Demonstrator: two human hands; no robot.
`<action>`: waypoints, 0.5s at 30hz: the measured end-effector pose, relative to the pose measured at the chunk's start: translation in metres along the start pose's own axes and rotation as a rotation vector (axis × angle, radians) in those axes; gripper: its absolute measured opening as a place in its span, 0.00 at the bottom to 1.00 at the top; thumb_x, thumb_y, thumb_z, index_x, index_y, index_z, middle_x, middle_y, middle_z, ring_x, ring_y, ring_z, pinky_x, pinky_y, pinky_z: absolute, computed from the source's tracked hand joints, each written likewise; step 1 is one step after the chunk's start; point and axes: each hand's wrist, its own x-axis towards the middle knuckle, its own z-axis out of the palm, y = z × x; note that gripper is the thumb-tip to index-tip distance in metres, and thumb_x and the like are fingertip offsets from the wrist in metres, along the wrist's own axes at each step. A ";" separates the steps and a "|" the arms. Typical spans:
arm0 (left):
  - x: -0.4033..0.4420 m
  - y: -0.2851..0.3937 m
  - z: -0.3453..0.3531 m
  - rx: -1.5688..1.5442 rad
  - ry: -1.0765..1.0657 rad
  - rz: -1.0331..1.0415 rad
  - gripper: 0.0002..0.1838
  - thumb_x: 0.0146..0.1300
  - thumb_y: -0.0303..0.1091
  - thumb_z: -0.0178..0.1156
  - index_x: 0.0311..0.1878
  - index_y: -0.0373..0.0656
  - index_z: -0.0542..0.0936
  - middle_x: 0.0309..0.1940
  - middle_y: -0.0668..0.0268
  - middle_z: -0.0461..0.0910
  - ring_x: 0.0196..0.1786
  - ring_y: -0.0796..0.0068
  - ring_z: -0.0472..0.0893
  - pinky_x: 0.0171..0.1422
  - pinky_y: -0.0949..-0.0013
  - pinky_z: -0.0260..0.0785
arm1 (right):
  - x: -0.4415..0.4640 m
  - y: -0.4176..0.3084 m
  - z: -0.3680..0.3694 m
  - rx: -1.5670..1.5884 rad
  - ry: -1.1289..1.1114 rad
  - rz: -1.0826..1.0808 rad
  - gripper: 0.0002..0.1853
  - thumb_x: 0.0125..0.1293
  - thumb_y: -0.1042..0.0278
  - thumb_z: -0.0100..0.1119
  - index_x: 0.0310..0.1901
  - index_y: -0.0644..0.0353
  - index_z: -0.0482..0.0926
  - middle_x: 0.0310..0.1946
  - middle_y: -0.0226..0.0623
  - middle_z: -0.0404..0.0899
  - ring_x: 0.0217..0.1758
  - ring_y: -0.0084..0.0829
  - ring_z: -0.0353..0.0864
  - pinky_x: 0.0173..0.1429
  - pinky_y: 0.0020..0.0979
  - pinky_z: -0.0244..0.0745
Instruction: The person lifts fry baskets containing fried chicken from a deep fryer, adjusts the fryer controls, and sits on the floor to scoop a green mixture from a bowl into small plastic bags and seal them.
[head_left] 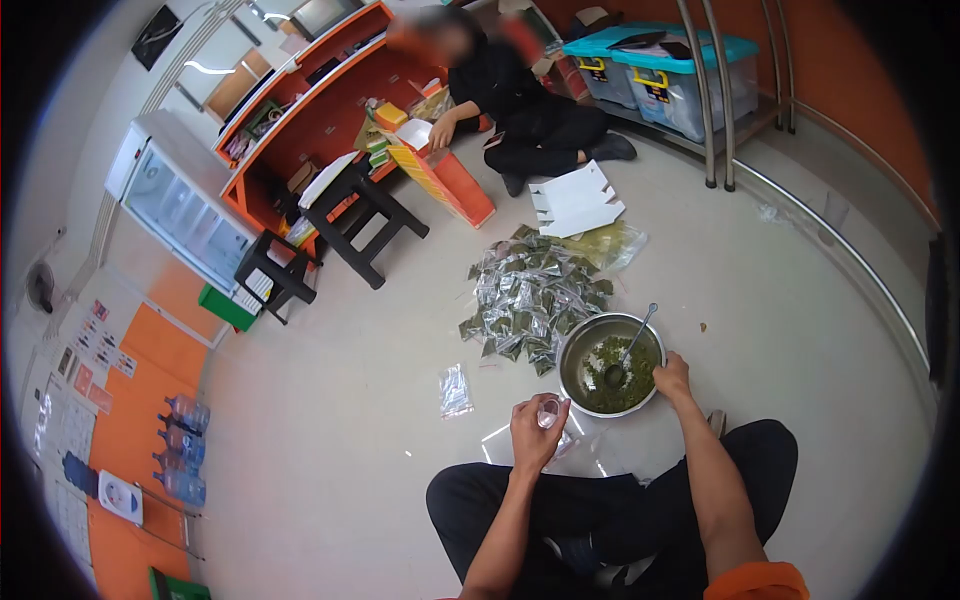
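A steel bowl (572, 365) stands on the floor, with chopped green material (632, 385) and a spoon (641, 330) in it. My right hand (672, 376) is closed on the bowl's right rim. To the left of the bowl, my left hand (538, 432) holds a small clear plastic bag, its mouth rounded open near the fingers. Beyond the bowl lies a heap of filled clear bags (530, 295) with dark green contents. A flat stack of empty clear bags (455, 390) rests on the floor at the left.
Another person (520, 95) sits on the floor beyond the heap, one hand at an orange and yellow box (440, 180). White cardboard (577, 200) lies nearby. Black stools (365, 225), a glass-door fridge (185, 215), lidded plastic bins (665, 95) and a metal rail (840, 230) stand around.
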 end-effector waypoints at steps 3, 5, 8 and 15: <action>0.002 -0.001 -0.002 -0.026 0.002 -0.003 0.13 0.58 0.39 0.71 0.39 0.40 0.84 0.31 0.60 0.85 0.36 0.57 0.81 0.51 0.60 0.70 | -0.003 0.005 0.003 0.072 0.050 -0.038 0.22 0.55 0.76 0.54 0.55 0.64 0.77 0.52 0.56 0.80 0.57 0.51 0.80 0.62 0.41 0.73; 0.001 -0.002 -0.002 -0.016 0.016 -0.012 0.14 0.58 0.39 0.71 0.38 0.39 0.83 0.30 0.59 0.85 0.35 0.58 0.82 0.50 0.61 0.71 | -0.003 0.005 0.003 0.100 0.068 -0.069 0.24 0.55 0.77 0.54 0.57 0.61 0.77 0.53 0.55 0.81 0.58 0.51 0.80 0.62 0.41 0.73; 0.005 0.000 -0.005 -0.002 0.035 0.009 0.13 0.58 0.38 0.71 0.36 0.36 0.83 0.29 0.56 0.85 0.33 0.59 0.84 0.47 0.60 0.73 | -0.006 -0.003 -0.010 0.007 0.025 -0.064 0.26 0.55 0.77 0.53 0.59 0.55 0.76 0.54 0.52 0.80 0.59 0.51 0.79 0.62 0.42 0.74; 0.002 -0.010 0.002 -0.056 0.012 -0.052 0.15 0.59 0.43 0.70 0.38 0.40 0.83 0.28 0.59 0.85 0.32 0.59 0.82 0.48 0.61 0.71 | -0.021 -0.028 -0.044 -0.582 -0.213 0.030 0.23 0.55 0.67 0.60 0.56 0.51 0.78 0.54 0.47 0.81 0.59 0.47 0.80 0.60 0.45 0.77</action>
